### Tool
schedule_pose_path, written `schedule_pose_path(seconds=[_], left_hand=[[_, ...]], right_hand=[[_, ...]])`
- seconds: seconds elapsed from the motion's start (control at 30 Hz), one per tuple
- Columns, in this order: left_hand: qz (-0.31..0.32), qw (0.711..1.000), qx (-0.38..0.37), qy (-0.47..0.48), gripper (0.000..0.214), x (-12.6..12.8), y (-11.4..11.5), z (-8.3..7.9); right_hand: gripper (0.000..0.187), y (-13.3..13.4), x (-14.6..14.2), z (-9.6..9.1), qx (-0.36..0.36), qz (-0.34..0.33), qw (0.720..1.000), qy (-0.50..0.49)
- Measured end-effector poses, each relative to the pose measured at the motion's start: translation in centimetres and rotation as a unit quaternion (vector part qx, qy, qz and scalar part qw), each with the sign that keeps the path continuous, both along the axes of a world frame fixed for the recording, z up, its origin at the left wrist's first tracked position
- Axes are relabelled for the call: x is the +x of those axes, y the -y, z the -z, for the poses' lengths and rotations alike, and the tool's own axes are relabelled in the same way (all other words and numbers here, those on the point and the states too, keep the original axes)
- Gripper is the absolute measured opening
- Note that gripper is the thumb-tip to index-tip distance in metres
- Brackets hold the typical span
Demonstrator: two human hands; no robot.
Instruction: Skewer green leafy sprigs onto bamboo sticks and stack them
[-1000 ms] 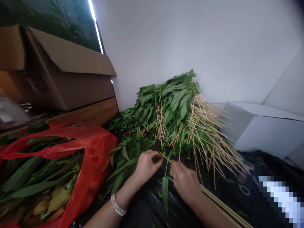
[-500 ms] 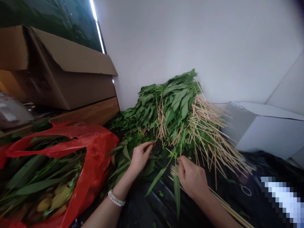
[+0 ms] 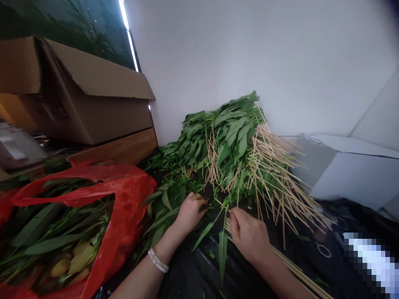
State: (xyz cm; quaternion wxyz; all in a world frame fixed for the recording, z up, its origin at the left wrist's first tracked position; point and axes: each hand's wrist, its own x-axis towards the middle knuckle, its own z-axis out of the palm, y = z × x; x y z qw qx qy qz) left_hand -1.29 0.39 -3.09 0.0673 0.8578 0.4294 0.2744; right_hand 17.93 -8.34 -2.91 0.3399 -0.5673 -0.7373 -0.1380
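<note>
My right hand (image 3: 251, 234) is closed in a pinch on a thin wooden skewer, whose tip points up and left. Long green leaves (image 3: 222, 253) hang from the skewer just left of those fingers. My left hand (image 3: 190, 212), with a beaded bracelet on its wrist, is curled with thumb and fingers together; whether anything is between them is hidden. Beside and under it lie loose long leaves (image 3: 163, 220). Beneath my right hand runs a bundle of bare skewers (image 3: 301, 274). Behind both hands rises a pile of leafy skewers (image 3: 230, 128), their sticks fanned to the right.
A red plastic bag (image 3: 127, 199) with leafy stems and yellowish roundish pieces stands at left. Behind it an open cardboard box (image 3: 115, 116) sits on a wooden ledge. At right is a white box (image 3: 352, 170). Black plastic sheeting (image 3: 249, 282) covers the surface, and a ring (image 3: 323, 250) lies there.
My left hand has come down and slightly right, nearer the skewer. My right hand, with skewer and leaves, has shifted slightly left.
</note>
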Motion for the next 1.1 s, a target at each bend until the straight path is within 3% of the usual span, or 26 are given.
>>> schedule_pose_path(seconds=[0.17,0.37,0.5,0.7,0.8,0.97,1.03,1.1], left_hand=[[-0.014,0.986,-0.019,0.163,0.015,0.3,0.2,-1.2],[-0.005,0.908,-0.185,0.375,0.024,0.4,0.0,-2.1],[-0.012,0.894,-0.195,0.404,0.024,0.5,0.1,-2.3],[0.020,0.852,-0.271,0.446,0.028,0.6,0.3,-2.5],[-0.005,0.854,-0.284,0.436,0.032,0.4,0.1,-2.3],[-0.025,0.891,-0.256,0.373,0.042,0.1,-0.4,-1.5],[-0.013,0.883,-0.276,0.380,0.045,0.1,-0.4,-1.2],[0.001,0.854,-0.321,0.410,0.041,0.2,-0.3,-1.2]], right_hand=[[0.021,0.0,0.0,0.0,-0.008,-0.004,1.000,-0.007],[0.021,0.1,-0.1,-0.1,-0.001,-0.005,1.000,-0.010],[0.022,0.1,-0.1,0.0,-0.003,-0.005,1.000,-0.003],[0.021,0.1,-0.1,0.1,-0.013,-0.012,1.000,-0.008],[0.020,0.0,0.0,0.1,-0.016,-0.012,1.000,-0.010],[0.020,0.0,0.1,0.2,-0.023,-0.010,1.000,-0.013],[0.020,0.0,0.1,0.2,-0.022,-0.010,1.000,-0.012],[0.020,0.0,0.1,0.2,-0.018,-0.009,1.000,-0.011]])
